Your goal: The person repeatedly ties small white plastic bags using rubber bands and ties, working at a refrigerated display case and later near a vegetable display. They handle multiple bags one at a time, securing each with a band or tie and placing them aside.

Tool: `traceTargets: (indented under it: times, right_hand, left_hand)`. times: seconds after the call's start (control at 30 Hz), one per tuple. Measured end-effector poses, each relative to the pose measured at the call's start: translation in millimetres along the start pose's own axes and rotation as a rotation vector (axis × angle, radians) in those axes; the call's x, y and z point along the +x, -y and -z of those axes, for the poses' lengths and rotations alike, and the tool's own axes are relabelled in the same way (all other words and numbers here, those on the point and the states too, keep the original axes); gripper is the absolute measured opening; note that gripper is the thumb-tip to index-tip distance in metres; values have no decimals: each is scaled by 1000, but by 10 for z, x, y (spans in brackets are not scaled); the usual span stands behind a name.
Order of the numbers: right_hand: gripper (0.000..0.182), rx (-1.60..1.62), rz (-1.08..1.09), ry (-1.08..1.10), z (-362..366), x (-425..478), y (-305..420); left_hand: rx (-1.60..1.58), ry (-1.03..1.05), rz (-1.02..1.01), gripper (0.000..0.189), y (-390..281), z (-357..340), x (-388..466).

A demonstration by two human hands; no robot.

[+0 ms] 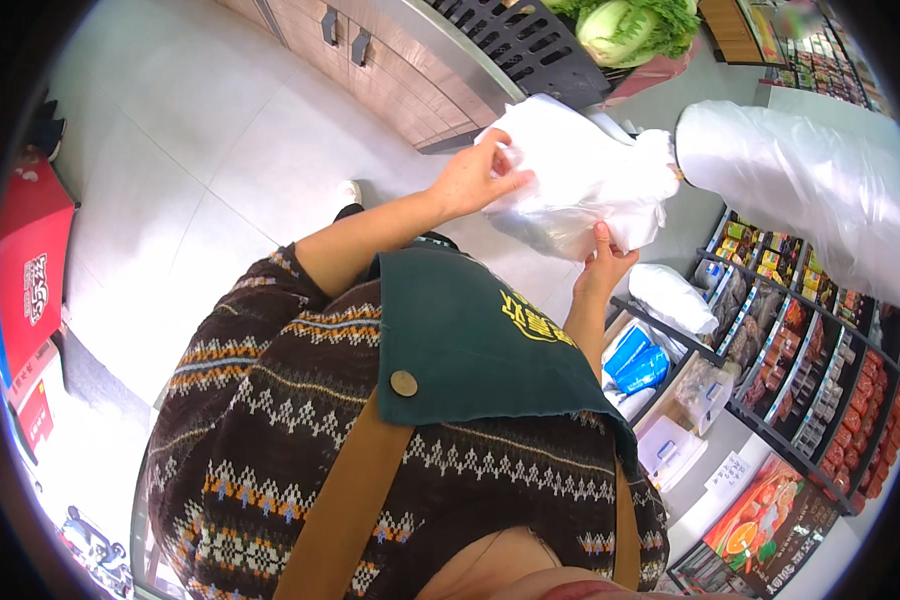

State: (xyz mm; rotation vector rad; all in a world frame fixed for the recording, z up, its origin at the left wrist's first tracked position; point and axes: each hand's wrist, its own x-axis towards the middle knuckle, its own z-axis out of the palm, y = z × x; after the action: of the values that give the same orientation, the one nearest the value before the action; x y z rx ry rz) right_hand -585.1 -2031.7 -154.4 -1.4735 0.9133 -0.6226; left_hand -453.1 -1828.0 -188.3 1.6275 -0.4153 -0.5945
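A thin white, translucent plastic bag (577, 165) spreads out in front of my chest, brightly lit. My left hand (484, 172) grips its left edge, with the fingertips partly tucked into the folds. At the lower right edge, my right hand (604, 262) pinches the film between thumb and fingers. The bag's far right end is bunched beside a big roll of clear plastic bags (795, 187). Whether the bunched end is joined to that roll, I cannot tell. Glare hides whether anything lies inside the bag.
A black slotted crate (525, 56) stands on a metal-edged counter with wooden cabinet doors (390, 75) at the top. Leafy cabbage (630, 34) lies by it. To the right are shelves of packaged goods (817, 360) and blue packets (637, 360). A red box (34, 262) is at left.
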Motion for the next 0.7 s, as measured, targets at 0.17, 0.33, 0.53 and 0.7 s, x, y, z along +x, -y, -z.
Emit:
traceTargets:
  times: [0.17, 0.33, 0.53, 0.7]
  right_hand:
    - [72, 198, -215, 279, 216, -94, 8]
    - [66, 457, -300, 735, 673, -43, 37]
    - [66, 300, -307, 860, 800, 416, 232]
    - [70, -208, -24, 863, 808, 481, 587]
  left_hand:
    - [-269, 115, 487, 69, 147, -256, -117]
    - [-761, 716, 565, 82, 83, -477, -157]
    - [-1269, 585, 397, 66, -429, -723, -156]
    - [-861, 266, -111, 56, -676, -512, -415]
